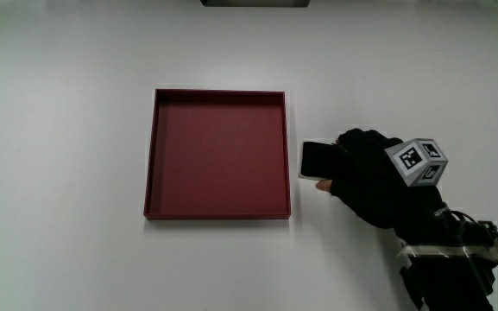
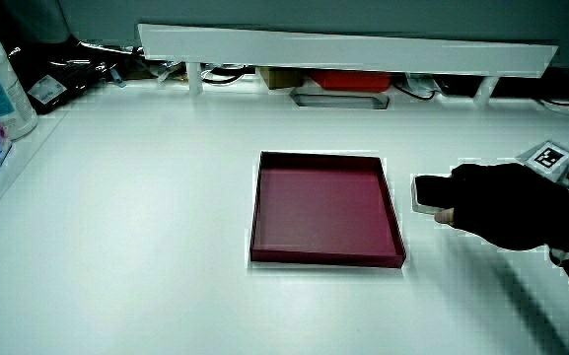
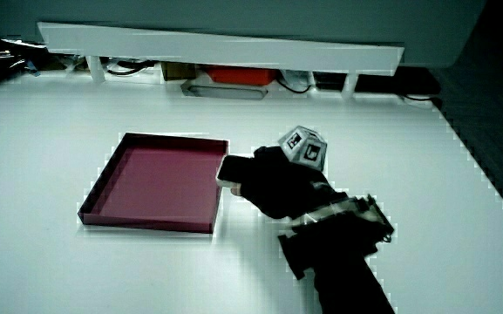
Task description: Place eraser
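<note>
the hand (image 1: pixel 371 177) wears a black glove; a small white cube (image 1: pixel 418 161) with black square patterns sits on its back, and a pale strap (image 1: pixel 445 251) bands the black-sleeved forearm (image 1: pixel 447 276).

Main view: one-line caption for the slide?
Gloved hand holds a black eraser beside the empty red tray.

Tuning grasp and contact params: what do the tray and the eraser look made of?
Tray: dark red, matte, thin straight walls, sharp corners; likely cardboard or rigid plastic, can't tell which. Eraser: black block with a pale edge, smooth, faint sheen; probably rubber or vinyl, held in the hand.
</note>
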The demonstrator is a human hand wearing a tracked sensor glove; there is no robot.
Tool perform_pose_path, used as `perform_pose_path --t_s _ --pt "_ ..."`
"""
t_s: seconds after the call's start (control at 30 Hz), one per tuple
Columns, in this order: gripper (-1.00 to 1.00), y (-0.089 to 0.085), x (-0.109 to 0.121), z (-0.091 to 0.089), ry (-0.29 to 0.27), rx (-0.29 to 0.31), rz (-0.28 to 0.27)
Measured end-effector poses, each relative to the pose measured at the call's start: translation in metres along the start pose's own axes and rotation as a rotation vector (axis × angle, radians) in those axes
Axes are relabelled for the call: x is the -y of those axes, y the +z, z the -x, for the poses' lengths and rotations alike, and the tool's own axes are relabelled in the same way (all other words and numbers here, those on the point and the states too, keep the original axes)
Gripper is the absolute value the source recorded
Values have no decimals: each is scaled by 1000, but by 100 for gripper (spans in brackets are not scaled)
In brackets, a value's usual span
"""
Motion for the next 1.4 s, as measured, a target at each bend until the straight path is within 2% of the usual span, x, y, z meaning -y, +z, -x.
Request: perform_pose_path --t_s 0.03,0.1,0.3,0.4,0.47,0.57,0.6,0.67,0.77,1.0,1.13,1.27,1.4 --pt "0 -1 -1 -6 -15 10 0" --pt "0 -2 -1 -12 -38 -20 17" --pt "0 -17 -8 -41 -108 -33 52" --pt "0 -24 -12 -50 -127 -33 78" --pt "0 -33 -16 -63 -156 -29 90" --pt "0 -38 -17 -67 -172 -45 114" --pt "0 -41 -18 -74 -175 -64 119" --pt "0 -38 -16 -69 -161 -51 101" --pt "0 -41 -17 -72 -165 -52 102" --pt "-30 -43 -17 -74 -173 -44 99" --pt "-48 -43 -17 -75 -168 -37 118" --pt "-65 -38 -12 -74 -171 -39 106" --pt "-83 -25 0 -63 -170 -33 119"
